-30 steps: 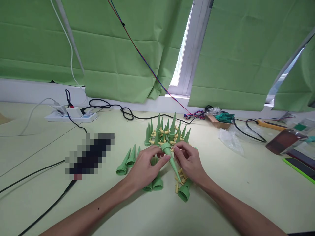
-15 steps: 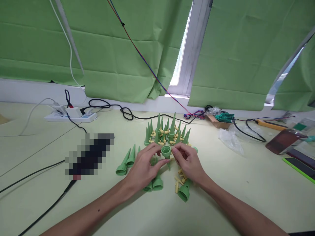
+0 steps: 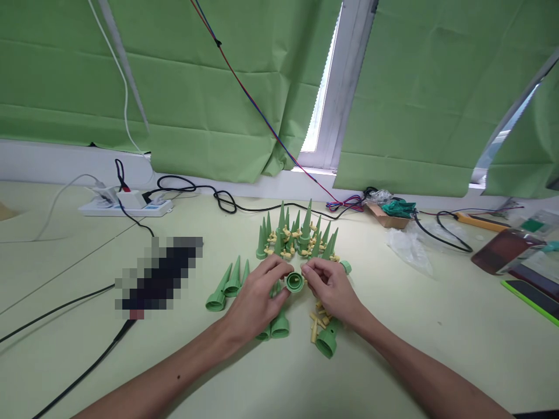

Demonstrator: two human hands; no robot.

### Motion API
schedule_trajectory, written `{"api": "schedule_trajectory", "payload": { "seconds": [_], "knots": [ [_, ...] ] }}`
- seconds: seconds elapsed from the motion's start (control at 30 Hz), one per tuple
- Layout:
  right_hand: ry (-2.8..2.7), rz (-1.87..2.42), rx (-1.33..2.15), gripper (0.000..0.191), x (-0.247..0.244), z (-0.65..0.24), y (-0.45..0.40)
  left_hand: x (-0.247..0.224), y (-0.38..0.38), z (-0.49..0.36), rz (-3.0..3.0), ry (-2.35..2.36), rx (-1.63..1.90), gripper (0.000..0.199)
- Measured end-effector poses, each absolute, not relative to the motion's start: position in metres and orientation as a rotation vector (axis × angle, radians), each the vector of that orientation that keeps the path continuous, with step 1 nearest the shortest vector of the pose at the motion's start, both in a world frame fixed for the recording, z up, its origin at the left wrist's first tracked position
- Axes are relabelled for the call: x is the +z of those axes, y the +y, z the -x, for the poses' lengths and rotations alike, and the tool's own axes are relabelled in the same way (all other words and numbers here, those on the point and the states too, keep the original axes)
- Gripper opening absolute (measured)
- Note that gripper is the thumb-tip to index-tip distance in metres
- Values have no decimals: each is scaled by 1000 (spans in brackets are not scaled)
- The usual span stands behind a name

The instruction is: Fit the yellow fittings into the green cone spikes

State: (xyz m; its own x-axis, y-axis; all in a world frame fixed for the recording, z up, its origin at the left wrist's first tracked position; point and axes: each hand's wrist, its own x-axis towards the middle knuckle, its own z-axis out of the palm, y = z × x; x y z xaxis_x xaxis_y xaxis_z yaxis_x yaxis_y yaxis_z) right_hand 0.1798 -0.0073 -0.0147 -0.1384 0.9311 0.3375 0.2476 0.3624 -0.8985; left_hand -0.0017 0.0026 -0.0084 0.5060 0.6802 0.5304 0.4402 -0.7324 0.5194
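Observation:
Between the hands, a green spike piece point(image 3: 294, 282) points its round open end toward me, with a bit of yellow inside. My left hand point(image 3: 266, 291) grips its left side between thumb and fingers. My right hand point(image 3: 329, 285) is pinched at its right side; what its fingertips hold is hidden. Loose yellow connectors point(image 3: 314, 329) and a green spike point(image 3: 326, 342) lie below my right hand. More green spikes point(image 3: 280, 326) lie under my left hand. Behind the hands stand several upright green spikes with yellow connectors point(image 3: 304, 235).
Several green spikes point(image 3: 216, 299) are left of my left hand. A white power strip point(image 3: 126, 208) and black cables are at the back left. A cardboard box point(image 3: 386, 216), a plastic bag point(image 3: 408, 250), a dark red bottle point(image 3: 502, 250) and a green-edged phone point(image 3: 535, 299) are at the right.
The held green piece has tipped so its opening faces me more directly, and it sits slightly lower. My right hand has shifted slightly left.

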Motion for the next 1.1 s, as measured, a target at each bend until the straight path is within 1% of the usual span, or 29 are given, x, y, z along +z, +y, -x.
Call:
{"api": "schedule_trajectory", "payload": {
  "seconds": [0.2,0.4,0.43,0.53,0.6,0.7,0.8,1.1],
  "knots": [
    [-1596,1036,841,33,-16,-179,-9,-7,3,0,-2395,1043,1077,22],
    [-1540,946,790,25,-19,-180,-9,-4,6,-1,-2238,1097,1085,8],
    [-1525,937,785,24,-20,-180,-9,-3,7,-2,-2201,1108,1075,12],
    [-1496,920,774,22,-20,-181,-8,2,5,-3,-2086,1125,1049,34],
    [-1499,909,775,22,-20,-181,-9,4,4,-3,-2027,1108,1028,41],
    [-1528,905,770,22,-19,-180,-9,4,3,-3,-2006,1057,976,42],
    [-1549,910,771,22,-20,-180,-10,3,2,-3,-2016,1025,945,40],
    [-1569,926,779,24,-20,-181,-10,3,2,-1,-2148,1034,959,34]
  ]
}}
